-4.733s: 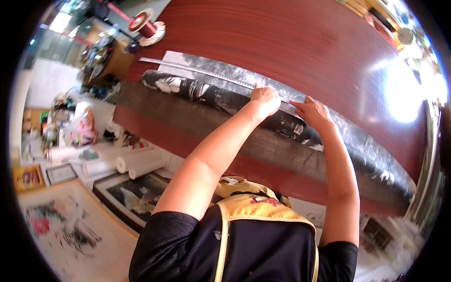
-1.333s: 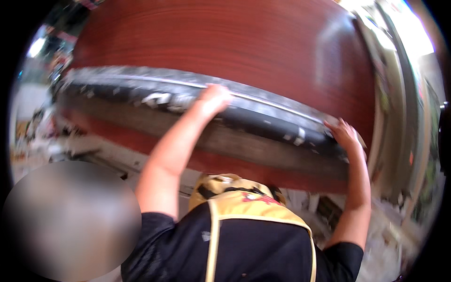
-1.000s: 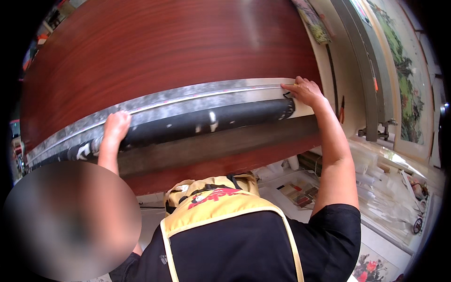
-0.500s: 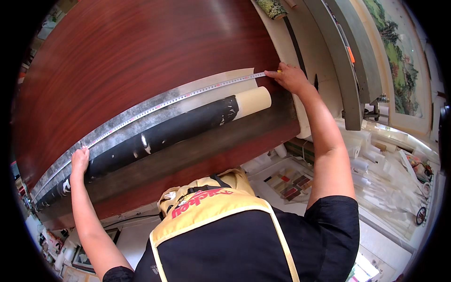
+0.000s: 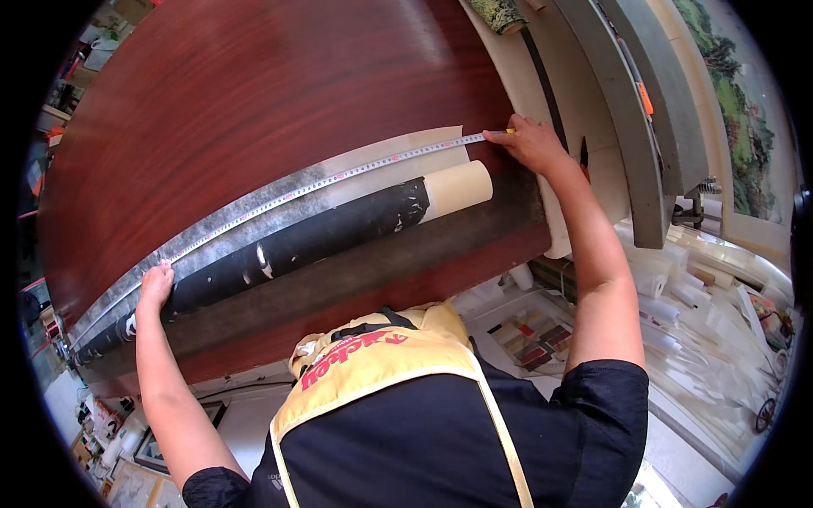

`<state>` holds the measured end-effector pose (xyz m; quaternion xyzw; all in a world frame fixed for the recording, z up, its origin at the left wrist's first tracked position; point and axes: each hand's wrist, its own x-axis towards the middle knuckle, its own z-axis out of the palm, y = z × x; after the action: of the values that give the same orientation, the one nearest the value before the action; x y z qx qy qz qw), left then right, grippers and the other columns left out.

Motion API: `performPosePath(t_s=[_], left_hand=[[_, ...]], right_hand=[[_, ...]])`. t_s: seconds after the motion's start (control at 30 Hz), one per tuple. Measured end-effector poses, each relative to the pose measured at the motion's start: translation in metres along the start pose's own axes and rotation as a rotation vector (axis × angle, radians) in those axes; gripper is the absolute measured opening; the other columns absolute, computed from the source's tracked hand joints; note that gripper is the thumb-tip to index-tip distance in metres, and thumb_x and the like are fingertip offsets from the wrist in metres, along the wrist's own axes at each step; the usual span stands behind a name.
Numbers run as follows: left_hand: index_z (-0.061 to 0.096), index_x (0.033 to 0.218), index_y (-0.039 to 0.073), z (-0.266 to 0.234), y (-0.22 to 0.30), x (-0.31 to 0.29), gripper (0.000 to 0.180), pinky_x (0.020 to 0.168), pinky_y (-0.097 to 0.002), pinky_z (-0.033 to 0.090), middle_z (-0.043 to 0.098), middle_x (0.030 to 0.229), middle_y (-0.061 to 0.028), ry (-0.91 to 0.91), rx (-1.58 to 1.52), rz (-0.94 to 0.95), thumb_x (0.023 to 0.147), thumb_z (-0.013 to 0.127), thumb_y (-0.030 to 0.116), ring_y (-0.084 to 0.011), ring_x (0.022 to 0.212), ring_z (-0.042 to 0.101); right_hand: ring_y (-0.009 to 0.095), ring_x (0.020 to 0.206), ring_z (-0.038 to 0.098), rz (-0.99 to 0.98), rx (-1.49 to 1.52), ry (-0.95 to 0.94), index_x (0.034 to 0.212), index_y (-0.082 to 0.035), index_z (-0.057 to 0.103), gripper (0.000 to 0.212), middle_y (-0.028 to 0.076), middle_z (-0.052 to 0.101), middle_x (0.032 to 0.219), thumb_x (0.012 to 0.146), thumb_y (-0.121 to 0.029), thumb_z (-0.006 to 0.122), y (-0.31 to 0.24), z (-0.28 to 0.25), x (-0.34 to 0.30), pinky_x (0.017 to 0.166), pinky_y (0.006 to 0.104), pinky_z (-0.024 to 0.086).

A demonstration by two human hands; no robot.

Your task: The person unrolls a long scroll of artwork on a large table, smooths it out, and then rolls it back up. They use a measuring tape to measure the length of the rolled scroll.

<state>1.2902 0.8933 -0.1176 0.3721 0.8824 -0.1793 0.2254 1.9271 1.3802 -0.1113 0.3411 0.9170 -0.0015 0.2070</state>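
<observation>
A white tape measure [image 5: 340, 177] is drawn out along a partly unrolled sheet [image 5: 284, 190], mottled grey with a pale right end. My left hand [image 5: 156, 284] is closed on the tape toward the left, beside the roll. At the right, my right hand [image 5: 535, 146] pinches the tape's other stretch past the sheet's edge, with a small yellow bit showing at the fingers. Nearer to me lies the rest of the sheet as a long roll [image 5: 339, 223], black with white patches and a cream right end.
The dark red wooden table [image 5: 296, 93] carries all this. On its right are a pale strip with a black-handled tool [image 5: 584, 152], a grey beam [image 5: 648, 169] and a landscape painting [image 5: 749, 144]. Clear plastic-wrapped rolls [image 5: 669, 296] are heaped lower right. A patterned roll [image 5: 498, 15] lies at the top.
The whole view has shifted and turned slightly. Both hands keep their hold on the tape, and the tape and roll stay in place on the table.
</observation>
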Motion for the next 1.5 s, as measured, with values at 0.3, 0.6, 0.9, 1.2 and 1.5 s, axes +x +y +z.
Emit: performPosePath(t_s=[0.3, 0.6, 0.9, 1.2, 1.5], left_hand=[[0.070, 0.106, 0.001, 0.007, -0.007, 0.005, 0.047, 0.096, -0.0492, 0.046, 0.064, 0.111, -0.0273, -0.028, -0.013, -0.018, 0.102, 0.039, 0.036, -0.0435, 0.109, 0.060], [0.070, 0.105, 0.000, 0.004, -0.002, 0.002, 0.047, 0.095, -0.0507, 0.046, 0.065, 0.107, -0.0287, -0.016, -0.019, -0.032, 0.101, 0.040, 0.036, -0.0447, 0.107, 0.061], [0.070, 0.106, 0.000, 0.003, 0.001, 0.004, 0.045, 0.096, -0.0503, 0.046, 0.064, 0.110, -0.0278, -0.038, 0.004, -0.039, 0.100, 0.040, 0.034, -0.0436, 0.108, 0.061], [0.070, 0.103, 0.000, 0.006, -0.003, 0.004, 0.046, 0.096, -0.0500, 0.046, 0.065, 0.110, -0.0278, -0.016, -0.009, -0.009, 0.100, 0.040, 0.034, -0.0441, 0.108, 0.061], [0.069, 0.103, -0.004, 0.013, -0.012, 0.009, 0.049, 0.096, -0.0502, 0.046, 0.064, 0.109, -0.0316, -0.011, -0.035, -0.037, 0.101, 0.040, 0.036, -0.0455, 0.109, 0.060]], right_hand=[[0.024, 0.106, 0.058, -0.028, 0.014, 0.044, 0.127, -0.050, 0.060, 0.039, 0.005, 0.055, 0.107, 0.097, -0.027, 0.053, 0.004, 0.005, 0.001, 0.088, 0.0429, 0.047], [0.025, 0.105, 0.059, -0.021, -0.032, 0.031, 0.128, -0.050, 0.060, 0.037, 0.005, 0.056, 0.107, 0.098, -0.029, 0.051, 0.001, 0.002, 0.001, 0.087, 0.0423, 0.047], [0.026, 0.106, 0.059, -0.022, -0.028, 0.002, 0.128, -0.049, 0.060, 0.036, 0.007, 0.056, 0.107, 0.099, -0.031, 0.050, -0.001, -0.003, 0.001, 0.087, 0.0425, 0.047], [0.026, 0.106, 0.059, -0.021, -0.023, -0.013, 0.129, -0.049, 0.060, 0.036, 0.007, 0.057, 0.107, 0.099, -0.031, 0.050, -0.001, -0.004, 0.001, 0.087, 0.0425, 0.047], [0.026, 0.105, 0.059, -0.025, -0.040, -0.022, 0.130, -0.048, 0.059, 0.037, 0.007, 0.056, 0.107, 0.099, -0.029, 0.050, -0.003, -0.006, 0.002, 0.087, 0.0423, 0.047]])
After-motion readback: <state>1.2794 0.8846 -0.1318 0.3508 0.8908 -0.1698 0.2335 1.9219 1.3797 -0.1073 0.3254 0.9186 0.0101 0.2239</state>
